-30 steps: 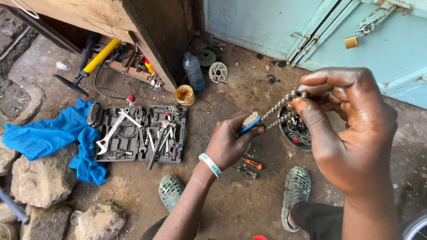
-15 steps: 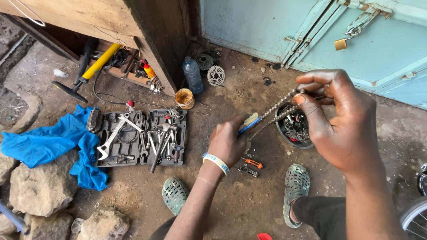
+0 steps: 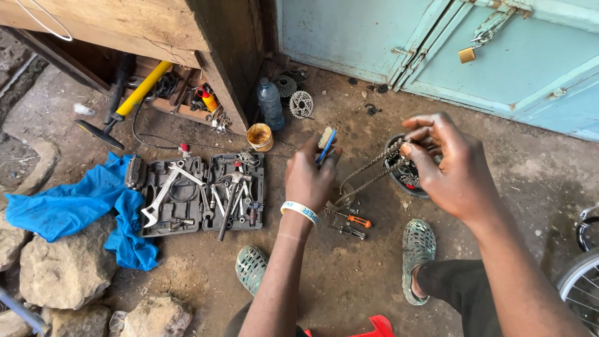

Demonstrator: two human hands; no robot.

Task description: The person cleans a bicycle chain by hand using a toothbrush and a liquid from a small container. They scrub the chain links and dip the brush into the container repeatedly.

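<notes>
The right hand (image 3: pixel 452 171) pinches the upper end of a bicycle chain (image 3: pixel 368 175) between thumb and fingertips, and the chain hangs down and across from that grip toward the left hand (image 3: pixel 310 181). The left hand is closed around the handle of a small blue brush (image 3: pixel 326 142), whose bristled head stands just above its fingers and close beside the lower run of the chain. Directly beyond the right hand's grip sits a dark round bowl (image 3: pixel 399 178) on the dirt, and well off to the far side of the left hand lies an open tool case (image 3: pixel 199 196) full of wrenches, with a blue cloth (image 3: pixel 75 209) past it.
</notes>
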